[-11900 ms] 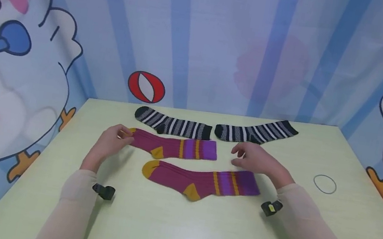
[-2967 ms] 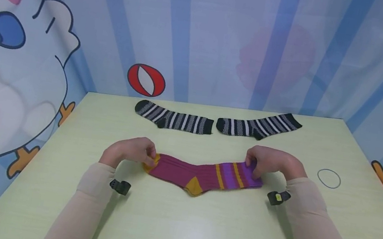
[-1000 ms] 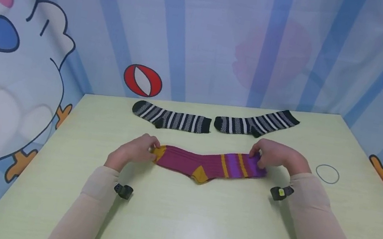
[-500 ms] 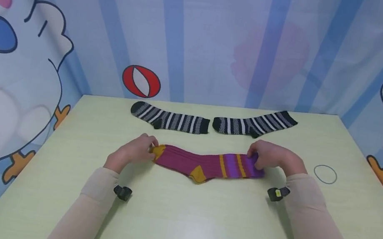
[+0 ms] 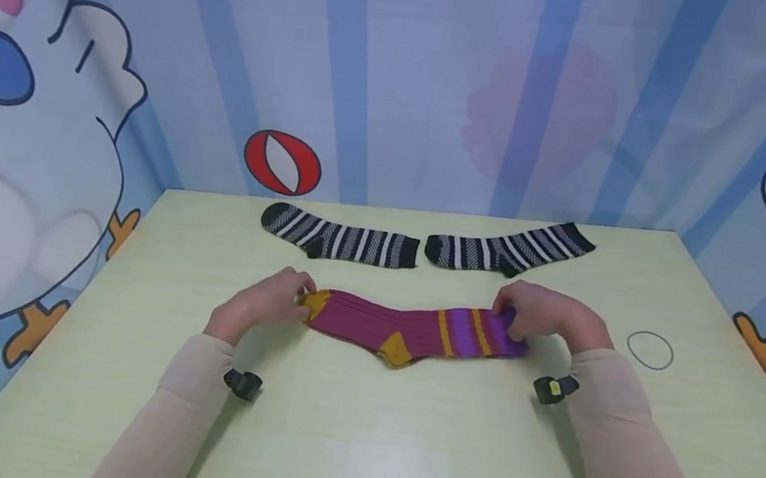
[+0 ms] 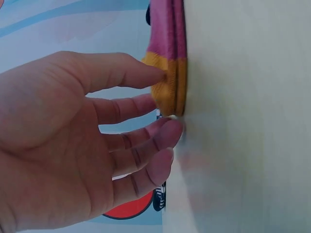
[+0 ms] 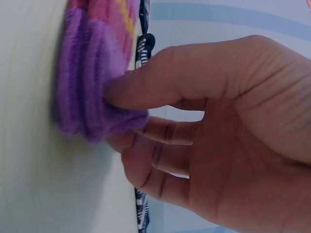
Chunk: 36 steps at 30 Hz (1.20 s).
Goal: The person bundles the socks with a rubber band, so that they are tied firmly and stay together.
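Two magenta socks (image 5: 361,322) with mustard toes and heels and purple striped cuffs lie stacked flat, the upper one hiding most of the lower. Both layers show edge-on in the wrist views. At the toe end, my left hand (image 5: 269,300) pinches the mustard toe (image 6: 165,99) between thumb and index finger, its other fingers loosely bent below. My right hand (image 5: 544,312) is at the opposite end, thumb pressed into the purple cuff (image 7: 92,82) with the fingers behind it, lifting a fold of the upper layer.
Behind the stack lie two black-and-white striped socks, one on the left (image 5: 367,246) and one angled on the right (image 5: 511,249). A thin ring (image 5: 650,351) lies on the pale table (image 5: 377,458) at right. A printed curtain (image 5: 427,69) stands along the back edge.
Earliest, the two magenta socks lay apart; by three seconds ago they were stacked with both hands at the ends. The stack then shifted slightly away from me. Hardly anything moved in the last half second.
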{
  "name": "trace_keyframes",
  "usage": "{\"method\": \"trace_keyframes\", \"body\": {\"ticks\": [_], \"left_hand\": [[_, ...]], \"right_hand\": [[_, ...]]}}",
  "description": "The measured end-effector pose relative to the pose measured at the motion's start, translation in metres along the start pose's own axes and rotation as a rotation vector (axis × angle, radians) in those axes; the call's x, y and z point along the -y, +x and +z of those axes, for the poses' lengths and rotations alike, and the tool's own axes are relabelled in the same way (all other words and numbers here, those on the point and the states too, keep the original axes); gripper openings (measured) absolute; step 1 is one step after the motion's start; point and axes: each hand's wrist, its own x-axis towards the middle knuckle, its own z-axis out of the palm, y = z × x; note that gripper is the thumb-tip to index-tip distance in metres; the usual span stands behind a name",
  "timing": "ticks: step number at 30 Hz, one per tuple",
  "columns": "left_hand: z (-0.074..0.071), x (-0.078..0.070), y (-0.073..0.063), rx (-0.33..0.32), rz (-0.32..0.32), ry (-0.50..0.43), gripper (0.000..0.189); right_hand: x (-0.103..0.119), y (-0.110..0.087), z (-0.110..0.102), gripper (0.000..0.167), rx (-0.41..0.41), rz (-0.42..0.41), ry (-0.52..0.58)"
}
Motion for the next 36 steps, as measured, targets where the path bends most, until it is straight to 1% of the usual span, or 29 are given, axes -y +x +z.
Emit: {"method": "trace_keyframes", "body": {"ticks": [4, 7, 11, 13, 16, 19, 22, 29, 32, 36], "left_hand": [[-0.010, 0.005, -0.004, 0.003, 0.015, -0.074, 0.036], [-0.013, 0.011, -0.004, -0.006, -0.010, -0.099, 0.035], [-0.015, 0.021, -0.001, -0.023, -0.035, -0.092, 0.033], [-0.017, 0.026, 0.001, -0.037, -0.036, -0.087, 0.033], [-0.023, 0.033, 0.004, -0.064, -0.040, -0.079, 0.034], [-0.029, 0.039, 0.009, -0.100, -0.058, -0.072, 0.035], [-0.035, 0.044, 0.015, -0.136, -0.088, -0.075, 0.038], [-0.050, 0.060, 0.029, -0.206, -0.130, -0.089, 0.041], [-0.053, 0.070, 0.034, -0.220, -0.144, -0.107, 0.042], [-0.053, 0.083, 0.039, -0.230, -0.159, -0.118, 0.046]], "right_hand": [[0.007, -0.002, -0.006, 0.036, -0.021, -0.009, -0.036], [0.014, -0.003, -0.008, 0.037, -0.032, -0.018, -0.041], [0.021, -0.002, -0.008, 0.041, -0.050, -0.024, -0.042], [0.025, 0.001, -0.009, 0.042, -0.062, -0.024, -0.056], [0.032, 0.006, -0.010, 0.041, -0.084, -0.049, -0.085], [0.040, 0.016, -0.010, 0.041, -0.115, -0.092, -0.093], [0.048, 0.031, -0.011, 0.043, -0.134, -0.131, -0.087], [0.063, 0.067, -0.010, 0.049, -0.160, -0.148, -0.047], [0.069, 0.079, -0.008, 0.050, -0.176, -0.167, -0.034], [0.074, 0.090, -0.003, 0.050, -0.184, -0.183, -0.022]]}}
